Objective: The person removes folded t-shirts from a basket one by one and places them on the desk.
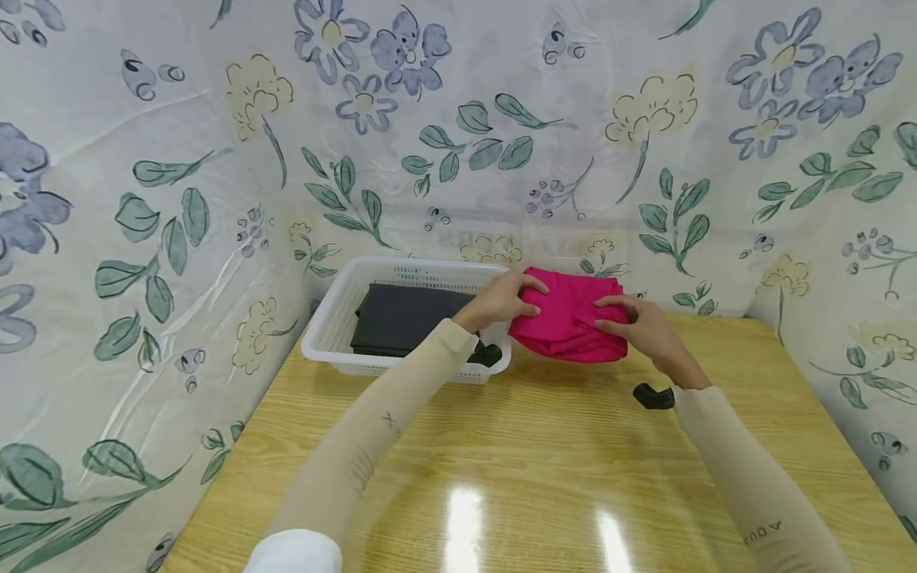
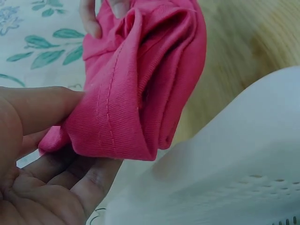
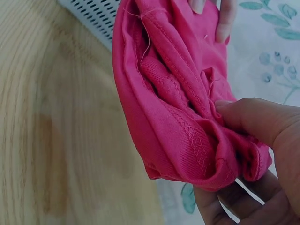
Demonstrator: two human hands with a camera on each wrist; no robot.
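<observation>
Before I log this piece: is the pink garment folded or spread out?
Folded: the pink garment is a compact bundle pinched by the left hand and right hand; both wrist views show stacked layers.

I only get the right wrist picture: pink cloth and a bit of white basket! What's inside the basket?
Observer: The head view shows folded dark cloth in the basket.
Child: Ooh! What colour are the person's sleeves?
Observer: Cream; the head view shows both sleeves.
Child: And what's at the other end of my pink cloth?
Observer: The left wrist view shows the pink cloth has a row of stitches along its folded band there.
</observation>
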